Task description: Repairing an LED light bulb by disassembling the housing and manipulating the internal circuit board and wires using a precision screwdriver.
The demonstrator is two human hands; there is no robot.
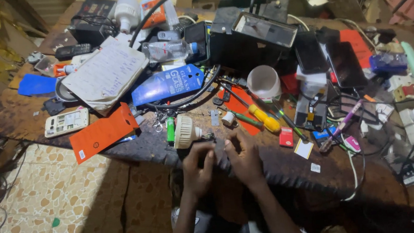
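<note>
The head view looks down on a cluttered dark wooden surface (pixel 28 122) that runs across the middle of the frame, with patterned floor tiles (pixel 59 194) filling the lower left.

Both hands meet at the near edge of the surface, at lower centre. The left hand (pixel 197 170) and the right hand (pixel 243 161) face each other, fingers curled inward, fingertips close together. What lies between them is too small and dark to tell, so whether either grip holds anything cannot be told; both look half closed, neither wide nor clenched.

Just above the left hand, touching or nearly touching its fingertips, lies a cream-coloured bulb housing (pixel 184 131) on its side, its ribbed wide end toward the left. A small green cylinder (pixel 170 129) lies just beside it on the left. Up and right of the right hand rests a screwdriver with a yellow handle (pixel 264 119), angled toward the upper left, and near it a small red box (pixel 286 137).

Left of centre, an orange card (pixel 101 133) overhangs the edge of the surface, with a white keypad phone (pixel 66 122) beside it. Above those sit an open notebook (pixel 106 73) and a blue package (pixel 168 83). A white round cup (pixel 264 81) stands right of centre, below a black box with a glass front (pixel 255 35). Cables and a white power strip crowd the right edge.
</note>
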